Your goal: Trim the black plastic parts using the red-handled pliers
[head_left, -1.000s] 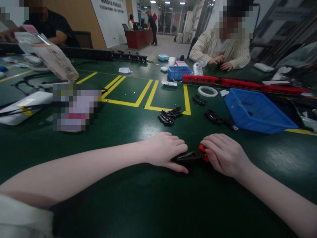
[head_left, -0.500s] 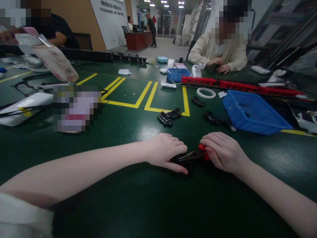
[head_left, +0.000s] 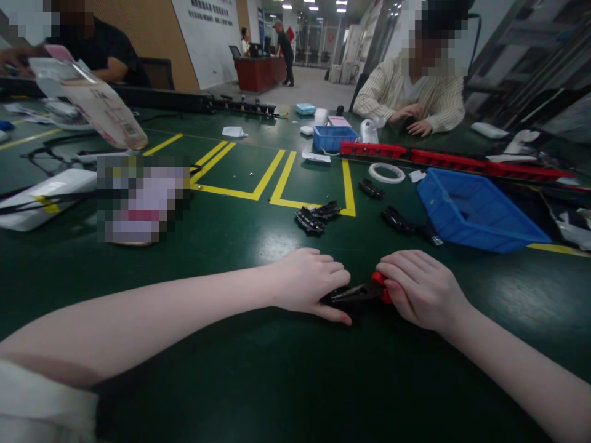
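In my right hand (head_left: 418, 289) are red-handled needle-nose pliers (head_left: 357, 293), the fingers wrapped round the grips. Their dark jaws point left and reach to a small black part (head_left: 329, 299) under my left hand (head_left: 314, 283). My left fingers curl over that part, with the thumb stretched along its near side; most of it is hidden by the hand. Whether the jaws grip the part I cannot tell. Beyond my hands several similar black plastic parts lie on the green table: a pair (head_left: 316, 217) straight ahead, one (head_left: 370, 188) farther off and another (head_left: 396, 219) to the right.
A blue bin (head_left: 484, 212) stands right, with a roll of white tape (head_left: 386, 173) and a long red strip (head_left: 443, 159) behind it. At left lie a phone (head_left: 143, 203), a white box (head_left: 50, 197) and a plastic bottle (head_left: 104, 107). A person (head_left: 410, 92) sits across the table.
The view has shifted slightly. Both hands and the pliers hold nearly the same place, and the pliers still reach the black part.
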`<state>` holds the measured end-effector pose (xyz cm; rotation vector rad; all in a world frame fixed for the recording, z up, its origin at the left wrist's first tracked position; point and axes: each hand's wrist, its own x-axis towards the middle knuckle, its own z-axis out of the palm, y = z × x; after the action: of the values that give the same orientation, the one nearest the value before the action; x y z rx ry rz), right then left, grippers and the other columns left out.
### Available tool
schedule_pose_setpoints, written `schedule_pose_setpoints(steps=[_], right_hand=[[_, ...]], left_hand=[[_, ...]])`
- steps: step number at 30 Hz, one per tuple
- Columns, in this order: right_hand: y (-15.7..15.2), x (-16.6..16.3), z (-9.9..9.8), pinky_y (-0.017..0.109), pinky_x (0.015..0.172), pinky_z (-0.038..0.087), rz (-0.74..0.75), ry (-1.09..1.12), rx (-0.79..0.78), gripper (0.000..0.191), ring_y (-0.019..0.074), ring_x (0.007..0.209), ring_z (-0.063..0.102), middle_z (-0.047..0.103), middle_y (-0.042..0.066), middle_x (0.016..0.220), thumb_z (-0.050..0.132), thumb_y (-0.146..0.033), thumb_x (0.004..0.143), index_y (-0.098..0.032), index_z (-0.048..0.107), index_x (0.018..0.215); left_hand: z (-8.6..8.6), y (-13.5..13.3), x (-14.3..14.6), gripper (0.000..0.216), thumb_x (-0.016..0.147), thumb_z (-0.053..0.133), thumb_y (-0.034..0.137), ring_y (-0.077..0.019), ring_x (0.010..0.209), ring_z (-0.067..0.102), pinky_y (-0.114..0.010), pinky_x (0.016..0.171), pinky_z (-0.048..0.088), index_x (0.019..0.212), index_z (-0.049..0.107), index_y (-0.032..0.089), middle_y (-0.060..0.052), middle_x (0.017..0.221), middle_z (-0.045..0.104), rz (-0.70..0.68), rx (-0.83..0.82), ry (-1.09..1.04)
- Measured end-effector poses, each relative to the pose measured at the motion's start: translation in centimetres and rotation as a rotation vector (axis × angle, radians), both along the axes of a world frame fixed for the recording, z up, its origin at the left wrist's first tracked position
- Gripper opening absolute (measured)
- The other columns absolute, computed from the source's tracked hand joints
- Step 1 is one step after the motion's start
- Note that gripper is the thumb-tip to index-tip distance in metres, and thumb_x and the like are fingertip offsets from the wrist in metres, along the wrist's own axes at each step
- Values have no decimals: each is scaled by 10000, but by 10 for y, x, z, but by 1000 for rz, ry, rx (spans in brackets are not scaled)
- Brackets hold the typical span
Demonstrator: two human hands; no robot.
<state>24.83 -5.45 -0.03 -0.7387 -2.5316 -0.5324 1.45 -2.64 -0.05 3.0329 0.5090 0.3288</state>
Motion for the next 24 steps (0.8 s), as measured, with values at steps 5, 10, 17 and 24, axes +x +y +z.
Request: schedule_pose_setpoints(steps=[5,10,17,24], right_hand=[[1,0,0,328,653,483,4,6,-11,132,196,715,582,645,94,769,435,-125,846,-139,566,858],[3,0,1,326,645,477,-2,11,-25,135,194,706,578,641,94,760,430,-126,853,-135,565,849],[5,3,1,313,647,478,-5,12,-63,161,175,704,586,649,78,768,411,-135,865,-154,568,839],[7,4,2,312,640,482,8,9,-74,165,178,703,584,653,86,768,412,-135,865,-145,574,835]], left_hand=[[1,1,0,481,803,536,639,-151,631,566,-272,552,367,827,557,159,-14,775,619,-6,-30,6],[0,0,0,481,808,525,641,-153,641,570,-276,562,372,835,553,162,-18,789,624,0,-45,0],[1,2,0,469,808,538,628,-145,624,560,-271,552,368,801,548,159,-8,756,612,-29,-62,-4],[2,4,-1,463,816,532,621,-145,639,563,-264,560,374,814,552,159,-16,777,622,-41,-78,0]])
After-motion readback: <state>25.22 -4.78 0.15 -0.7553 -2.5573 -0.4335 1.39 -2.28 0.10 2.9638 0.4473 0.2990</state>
